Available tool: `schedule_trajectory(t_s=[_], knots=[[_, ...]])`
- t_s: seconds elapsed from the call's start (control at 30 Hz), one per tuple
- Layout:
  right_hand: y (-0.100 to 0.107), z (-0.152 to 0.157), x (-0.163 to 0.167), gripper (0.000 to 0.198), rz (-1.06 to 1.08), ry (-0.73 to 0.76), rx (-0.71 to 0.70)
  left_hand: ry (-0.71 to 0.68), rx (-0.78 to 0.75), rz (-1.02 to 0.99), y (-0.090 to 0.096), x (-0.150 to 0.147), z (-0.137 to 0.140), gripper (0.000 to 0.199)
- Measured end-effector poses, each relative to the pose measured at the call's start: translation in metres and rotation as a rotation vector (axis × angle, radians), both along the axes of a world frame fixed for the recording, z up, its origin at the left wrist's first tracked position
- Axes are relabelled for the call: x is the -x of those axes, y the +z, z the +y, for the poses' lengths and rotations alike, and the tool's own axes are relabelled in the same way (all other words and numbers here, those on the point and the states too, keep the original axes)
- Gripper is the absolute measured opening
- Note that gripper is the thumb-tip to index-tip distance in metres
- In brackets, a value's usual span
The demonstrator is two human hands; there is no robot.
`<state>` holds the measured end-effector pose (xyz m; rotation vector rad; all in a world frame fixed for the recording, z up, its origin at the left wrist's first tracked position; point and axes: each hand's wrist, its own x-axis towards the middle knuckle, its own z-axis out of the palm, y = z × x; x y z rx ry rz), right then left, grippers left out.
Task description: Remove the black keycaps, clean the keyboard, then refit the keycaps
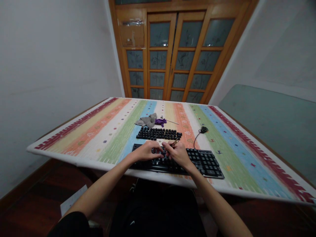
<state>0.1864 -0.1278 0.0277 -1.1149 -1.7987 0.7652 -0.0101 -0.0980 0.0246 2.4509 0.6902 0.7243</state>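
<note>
Black keyboard (168, 166) at tabletop (86, 146) near edge, right hand (176, 152) pinched on thin tool (174, 143), left hand (147, 150) curled, grip unclear, keycaps (159, 133) beyond

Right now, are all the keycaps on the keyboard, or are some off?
Some are off: rows of black keycaps lie on the striped tablecloth, beyond the keyboard.

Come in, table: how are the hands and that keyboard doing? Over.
Left hand curled over the keyboard. Right hand pinching a slim item. Hands hide part of the keyboard; separate black keys in rows behind it, cable bundle to the right.
</note>
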Motion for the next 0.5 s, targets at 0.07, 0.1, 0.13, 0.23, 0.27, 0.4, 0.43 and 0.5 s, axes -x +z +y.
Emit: schedule_trajectory(t_s=[0.07,0.1,0.13,0.23,0.27,0.4,0.43,0.5], knots=[[-0.001,-0.002,-0.001,0.053,-0.037,0.007,-0.026,0.009,-0.039,0.026,-0.002,0.0,-0.001,0.019],[-0.001,-0.003,-0.001,0.053,-0.051,0.01,-0.031,0.012,-0.051,0.04,-0.003,0.0,-0.001,0.018],[-0.002,-0.003,-0.002,0.053,-0.063,0.011,-0.035,0.011,-0.058,0.055,-0.003,0.0,-0.002,0.017],[-0.004,-0.004,-0.002,0.052,-0.092,-0.012,-0.052,0.001,-0.07,0.08,-0.003,0.001,-0.001,0.015],[-0.004,-0.004,-0.003,0.052,-0.095,-0.026,-0.055,0.006,-0.081,0.081,-0.002,0.002,0.001,0.015],[-0.007,-0.006,-0.005,0.052,-0.071,-0.047,0.002,0.104,-0.194,0.118,-0.001,0.007,0.016,0.013],[-0.008,-0.008,-0.005,0.052,-0.067,-0.041,0.018,0.134,-0.233,0.143,-0.002,0.007,0.021,0.012],[-0.01,-0.011,-0.006,0.053,-0.064,-0.024,0.031,0.184,-0.307,0.204,-0.004,0.008,0.032,0.01]])
